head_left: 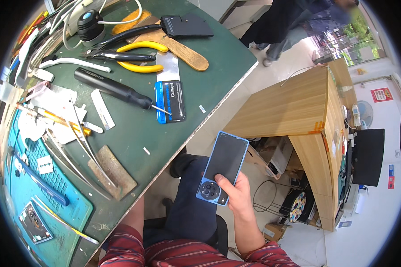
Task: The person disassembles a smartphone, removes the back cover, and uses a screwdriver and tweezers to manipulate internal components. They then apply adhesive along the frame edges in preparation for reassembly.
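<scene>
1. The right hand grips a blue phone by its lower end, thumb across the back near the round camera ring, holding it above the lap, off the edge of the green table.
2. The left hand is not to be seen; only a bare forearm shows by the table's edge, so I cannot tell whether it is open or closed.
3. It looks like an inspection of the phone's back. Any further handling would need a steady grip, since only one end is held.
4. A black screwdriver, yellow-handled pliers and tweezers lie on the table, untouched.
5. The phone's screen side faces away.
</scene>
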`<control>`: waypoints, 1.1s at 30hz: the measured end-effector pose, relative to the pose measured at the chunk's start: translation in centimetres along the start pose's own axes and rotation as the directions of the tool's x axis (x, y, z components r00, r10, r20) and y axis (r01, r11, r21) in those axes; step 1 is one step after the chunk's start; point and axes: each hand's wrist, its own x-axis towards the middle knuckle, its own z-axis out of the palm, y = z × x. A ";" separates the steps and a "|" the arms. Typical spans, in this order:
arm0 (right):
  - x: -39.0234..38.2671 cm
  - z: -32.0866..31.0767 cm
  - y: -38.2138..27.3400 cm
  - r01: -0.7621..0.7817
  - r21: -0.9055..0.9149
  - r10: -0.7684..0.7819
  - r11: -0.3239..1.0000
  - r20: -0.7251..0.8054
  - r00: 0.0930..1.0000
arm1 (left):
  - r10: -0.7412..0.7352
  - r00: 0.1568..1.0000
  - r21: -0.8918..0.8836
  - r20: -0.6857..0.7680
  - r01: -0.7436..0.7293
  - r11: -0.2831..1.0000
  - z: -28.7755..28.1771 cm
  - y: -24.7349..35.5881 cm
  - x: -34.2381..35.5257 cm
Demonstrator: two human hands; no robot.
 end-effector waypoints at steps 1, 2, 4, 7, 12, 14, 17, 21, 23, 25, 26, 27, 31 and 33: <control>-0.1 -0.1 0.2 0.020 -0.036 -0.021 0.999 -0.009 1.000 | 0.020 1.000 -0.034 0.013 -0.020 0.999 0.3 0.8 0.2; -0.1 -0.4 0.6 0.040 -0.073 -0.041 0.997 -0.015 0.999 | 0.074 0.995 -0.131 0.070 -0.064 0.989 1.2 1.8 0.2; -0.5 0.2 0.8 0.090 -0.149 -0.094 0.985 -0.016 0.995 | 0.217 0.952 -0.402 0.217 -0.116 0.908 2.7 3.2 -0.7; -2.5 0.8 0.6 0.212 -0.279 -0.252 0.936 -0.114 0.961 | 0.274 0.797 -0.343 0.539 -0.089 0.935 0.7 11.5 -13.0; -6.1 2.4 0.2 0.371 -0.521 -0.436 0.769 -0.004 0.900 | 0.437 0.779 -0.506 0.449 -0.181 0.843 -7.7 17.0 -25.6; -7.2 3.3 -0.1 0.382 -0.528 -0.433 0.758 0.031 0.901 | 0.470 0.789 -0.501 0.396 -0.243 0.831 -9.8 18.2 -26.9; -8.8 4.2 0.1 0.466 -0.563 -0.508 0.682 0.094 0.856 | 0.543 0.778 -0.471 0.318 -0.368 0.802 -11.2 17.6 -28.2; -10.8 4.9 0.3 0.546 -0.595 -0.577 0.590 0.163 0.800 | 0.585 0.774 -0.454 0.244 -0.442 0.774 -12.4 17.7 -30.0; -11.4 5.3 0.5 0.607 -0.598 -0.645 0.523 0.188 0.741 | 0.569 0.778 -0.389 0.268 -0.452 0.802 -13.1 17.6 -30.4; -11.9 5.6 0.6 0.649 -0.600 -0.691 0.467 0.210 0.692 | 0.570 0.776 -0.343 0.270 -0.475 0.810 -13.7 17.8 -30.9; -12.2 5.7 0.6 0.662 -0.600 -0.705 0.448 0.218 0.674 | 0.580 0.771 -0.327 0.263 -0.494 0.805 -14.0 18.1 -31.1; -12.5 5.9 0.7 0.675 -0.601 -0.718 0.429 0.227 0.658 | 0.588 0.767 -0.312 0.256 -0.511 0.801 -14.2 18.1 -31.3; -13.2 6.7 1.0 0.704 -0.626 -0.759 0.337 0.262 0.596 | 0.620 0.766 -0.289 0.173 -0.562 0.775 -14.1 17.7 -31.7; -13.3 7.1 1.3 0.717 -0.635 -0.785 0.288 0.271 0.556 | 0.635 0.762 -0.232 0.129 -0.599 0.766 -14.0 17.8 -32.1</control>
